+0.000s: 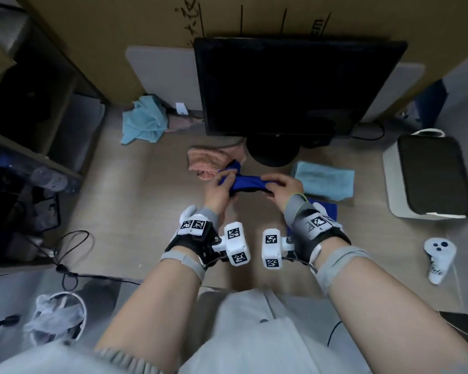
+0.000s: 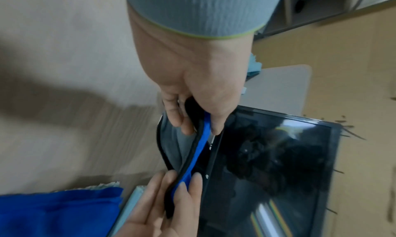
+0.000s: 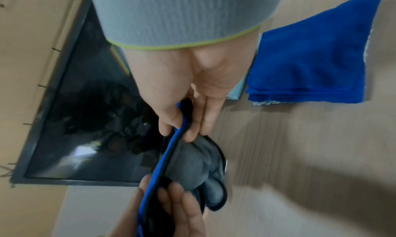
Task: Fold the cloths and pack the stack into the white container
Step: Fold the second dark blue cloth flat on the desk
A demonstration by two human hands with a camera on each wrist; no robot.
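Note:
I hold a blue cloth (image 1: pixel 250 182) with a black hem and a grey underside stretched between both hands above the desk, in front of the monitor. My left hand (image 1: pixel 223 183) pinches its left end, thumb against fingers (image 2: pixel 194 122). My right hand (image 1: pixel 274 188) pinches the other end (image 3: pixel 182 124). The grey side (image 3: pixel 193 169) sags between the hands. A folded blue cloth (image 1: pixel 327 209) lies under my right wrist, next to a folded light-blue cloth (image 1: pixel 324 182). A pink cloth (image 1: pixel 208 160) and a crumpled teal cloth (image 1: pixel 143 120) lie further back. The white container (image 1: pixel 389 171) stands at the right.
A black monitor (image 1: pixel 295 87) on its round foot stands just behind the hands. A white controller (image 1: pixel 438 257) lies at the front right. Cardboard (image 1: pixel 92 36) lines the back, and shelves with cables stand to the left.

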